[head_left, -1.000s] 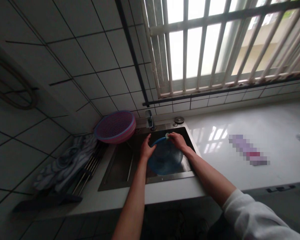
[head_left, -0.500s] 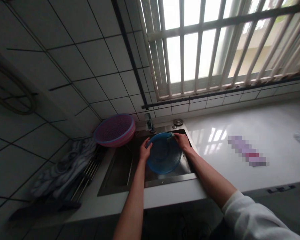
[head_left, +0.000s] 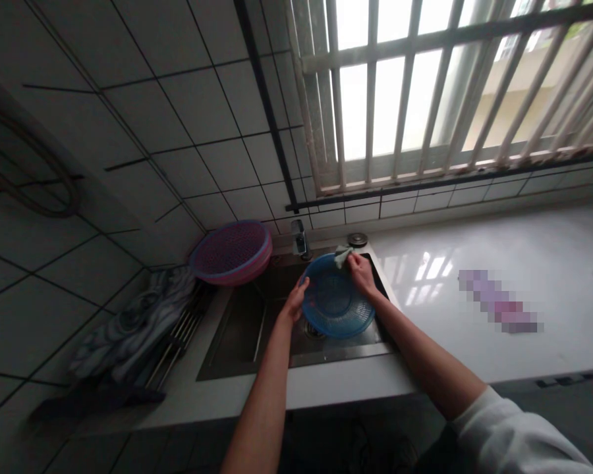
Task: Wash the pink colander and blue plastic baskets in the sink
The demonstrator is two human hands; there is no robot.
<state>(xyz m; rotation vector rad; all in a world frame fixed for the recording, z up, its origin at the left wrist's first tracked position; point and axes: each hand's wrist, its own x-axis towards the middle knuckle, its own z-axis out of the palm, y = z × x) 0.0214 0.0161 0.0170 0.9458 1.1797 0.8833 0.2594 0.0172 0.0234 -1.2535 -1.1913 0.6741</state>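
Observation:
A round blue plastic basket (head_left: 338, 299) with a slotted bottom is held over the right part of the steel sink (head_left: 230, 336). My left hand (head_left: 294, 299) grips its left rim, thumb on the inside. At the basket's far right rim, my right hand (head_left: 360, 271) is closed on a pale green cloth (head_left: 343, 255), which lies against the rim. The faucet (head_left: 300, 238) stands just behind the basket. Part of the drain (head_left: 313, 329) shows below the basket's left edge.
Pink and blue plastic baskets (head_left: 232, 253) sit at the sink's back left. A striped cloth (head_left: 133, 322) lies over a metal rack (head_left: 178, 336) on the left. A drain strainer (head_left: 357, 239) rests behind the sink. On the right counter (head_left: 425, 342) lies a blurred purple item (head_left: 497, 299).
The basket has shifted slightly right and tilted, showing more of its inside. My right hand with the cloth has moved a little up along the rim. More of the drain shows.

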